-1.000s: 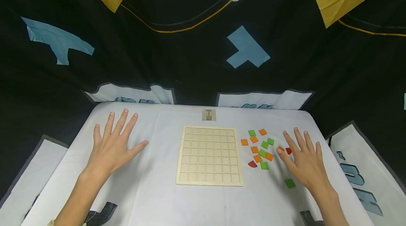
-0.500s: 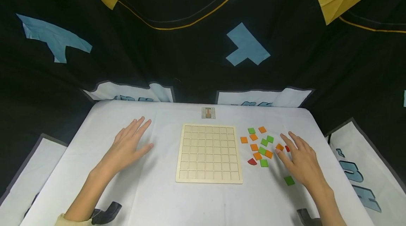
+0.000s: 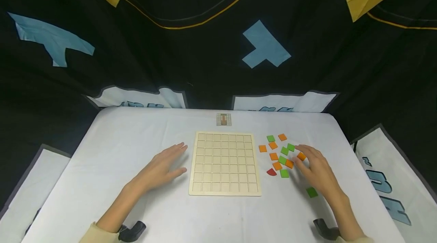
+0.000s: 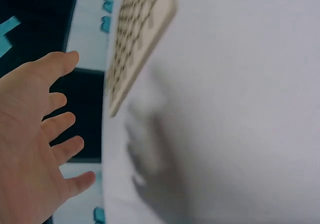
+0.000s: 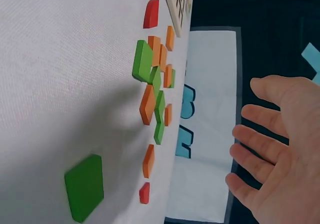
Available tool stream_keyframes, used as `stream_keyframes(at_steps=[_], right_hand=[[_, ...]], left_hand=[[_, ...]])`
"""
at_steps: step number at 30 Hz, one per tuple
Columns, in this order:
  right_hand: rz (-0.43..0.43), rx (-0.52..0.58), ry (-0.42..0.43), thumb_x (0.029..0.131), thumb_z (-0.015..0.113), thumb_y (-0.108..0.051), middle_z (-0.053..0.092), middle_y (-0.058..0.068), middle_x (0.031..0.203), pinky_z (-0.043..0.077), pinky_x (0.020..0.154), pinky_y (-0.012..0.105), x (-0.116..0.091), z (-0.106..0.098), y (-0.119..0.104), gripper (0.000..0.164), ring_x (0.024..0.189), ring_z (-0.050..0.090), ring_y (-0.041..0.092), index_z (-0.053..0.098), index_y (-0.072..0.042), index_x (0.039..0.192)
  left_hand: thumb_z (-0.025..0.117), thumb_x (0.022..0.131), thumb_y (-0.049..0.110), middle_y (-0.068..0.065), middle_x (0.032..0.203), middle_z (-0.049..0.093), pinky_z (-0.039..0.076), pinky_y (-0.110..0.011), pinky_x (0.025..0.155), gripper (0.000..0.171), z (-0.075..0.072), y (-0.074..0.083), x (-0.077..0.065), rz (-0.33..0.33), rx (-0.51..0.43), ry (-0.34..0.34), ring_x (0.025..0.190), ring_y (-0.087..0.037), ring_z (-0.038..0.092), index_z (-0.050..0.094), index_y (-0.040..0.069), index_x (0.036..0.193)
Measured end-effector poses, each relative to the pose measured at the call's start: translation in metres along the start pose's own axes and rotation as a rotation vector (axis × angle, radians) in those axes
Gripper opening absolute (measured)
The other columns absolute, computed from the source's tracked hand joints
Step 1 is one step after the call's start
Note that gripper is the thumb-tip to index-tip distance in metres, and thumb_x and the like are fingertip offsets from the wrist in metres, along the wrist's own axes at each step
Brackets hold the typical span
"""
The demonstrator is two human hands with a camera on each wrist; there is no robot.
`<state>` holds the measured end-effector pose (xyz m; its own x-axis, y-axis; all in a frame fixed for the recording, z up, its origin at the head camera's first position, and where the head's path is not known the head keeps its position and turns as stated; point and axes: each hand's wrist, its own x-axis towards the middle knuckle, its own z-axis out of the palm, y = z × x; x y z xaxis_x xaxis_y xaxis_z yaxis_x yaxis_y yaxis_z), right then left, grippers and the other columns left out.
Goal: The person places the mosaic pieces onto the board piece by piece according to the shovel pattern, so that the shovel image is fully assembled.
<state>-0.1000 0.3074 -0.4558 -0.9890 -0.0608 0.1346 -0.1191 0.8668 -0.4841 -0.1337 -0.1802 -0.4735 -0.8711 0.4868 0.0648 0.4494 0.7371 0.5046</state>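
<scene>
A pale wooden grid board (image 3: 225, 163) lies on the white table, its squares bare. Just left of it my left hand (image 3: 155, 171) hovers with relaxed fingers and holds nothing; its shadow falls on the cloth in the left wrist view. Right of the board are scattered flat orange and green square tiles, among them a green tile (image 3: 284, 173), and a red rounded tile (image 3: 271, 172). Over the right side of this group hangs my right hand (image 3: 317, 171), fingers loosely bent, nearest an orange tile (image 3: 301, 156). A second red tile (image 5: 144, 193) shows in the right wrist view.
A small printed card (image 3: 224, 119) with a grid pattern lies behind the board. One green tile (image 3: 312, 192) sits apart, nearer the front, below the right hand. Black cloth (image 3: 205, 65) with taped shapes rises behind the table.
My left hand has moved right toward the board, its spread fingers drawing together. My right hand has shifted slightly left over the tiles, its fingers bending more. The tiles lie as before.
</scene>
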Motion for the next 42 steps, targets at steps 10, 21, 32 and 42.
stream_keyframes(at_steps=[10, 21, 32, 42], right_hand=[[-0.014, 0.08, 0.014, 0.097, 0.067, -0.019, 0.053, 0.022, 0.139, 0.038, 0.102, 0.063, 0.009, 0.014, 0.007, 0.042, 0.13, 0.046, 0.042, 0.059, 0.001, 0.133], [0.013, 0.129, -0.013, 0.098, 0.066, -0.015, 0.055, 0.023, 0.136, 0.043, 0.1, 0.058, 0.023, 0.026, 0.016, 0.037, 0.121, 0.054, 0.041, 0.062, 0.001, 0.131], [0.129, 0.09, -0.097, 0.097, 0.065, -0.013, 0.052, 0.028, 0.137, 0.04, 0.103, 0.059, 0.039, 0.027, 0.044, 0.04, 0.125, 0.049, 0.044, 0.058, 0.005, 0.133], [0.181, 0.077, -0.154, 0.095, 0.067, -0.011, 0.051, 0.031, 0.137, 0.037, 0.105, 0.06, 0.048, 0.029, 0.053, 0.044, 0.126, 0.047, 0.046, 0.056, 0.008, 0.134]], left_hand=[[0.069, 0.091, 0.045, -0.01, 0.162, 0.028, 0.02, -0.063, 0.112, 0.078, 0.034, 0.003, 0.006, -0.021, 0.028, -0.112, 0.146, -0.042, 0.023, 0.039, 0.01, 0.154], [0.069, 0.09, 0.048, -0.012, 0.162, 0.026, 0.012, -0.069, 0.111, 0.082, 0.037, 0.007, 0.006, -0.036, 0.074, -0.183, 0.147, -0.044, 0.018, 0.037, 0.01, 0.155], [0.069, 0.086, 0.055, -0.01, 0.164, 0.02, 0.009, -0.074, 0.108, 0.088, 0.044, 0.008, 0.007, -0.03, 0.103, -0.199, 0.147, -0.046, 0.014, 0.037, 0.011, 0.155], [0.07, 0.086, 0.056, -0.009, 0.164, 0.021, 0.009, -0.076, 0.107, 0.088, 0.045, 0.013, 0.008, -0.031, 0.114, -0.216, 0.147, -0.047, 0.013, 0.038, 0.011, 0.155]])
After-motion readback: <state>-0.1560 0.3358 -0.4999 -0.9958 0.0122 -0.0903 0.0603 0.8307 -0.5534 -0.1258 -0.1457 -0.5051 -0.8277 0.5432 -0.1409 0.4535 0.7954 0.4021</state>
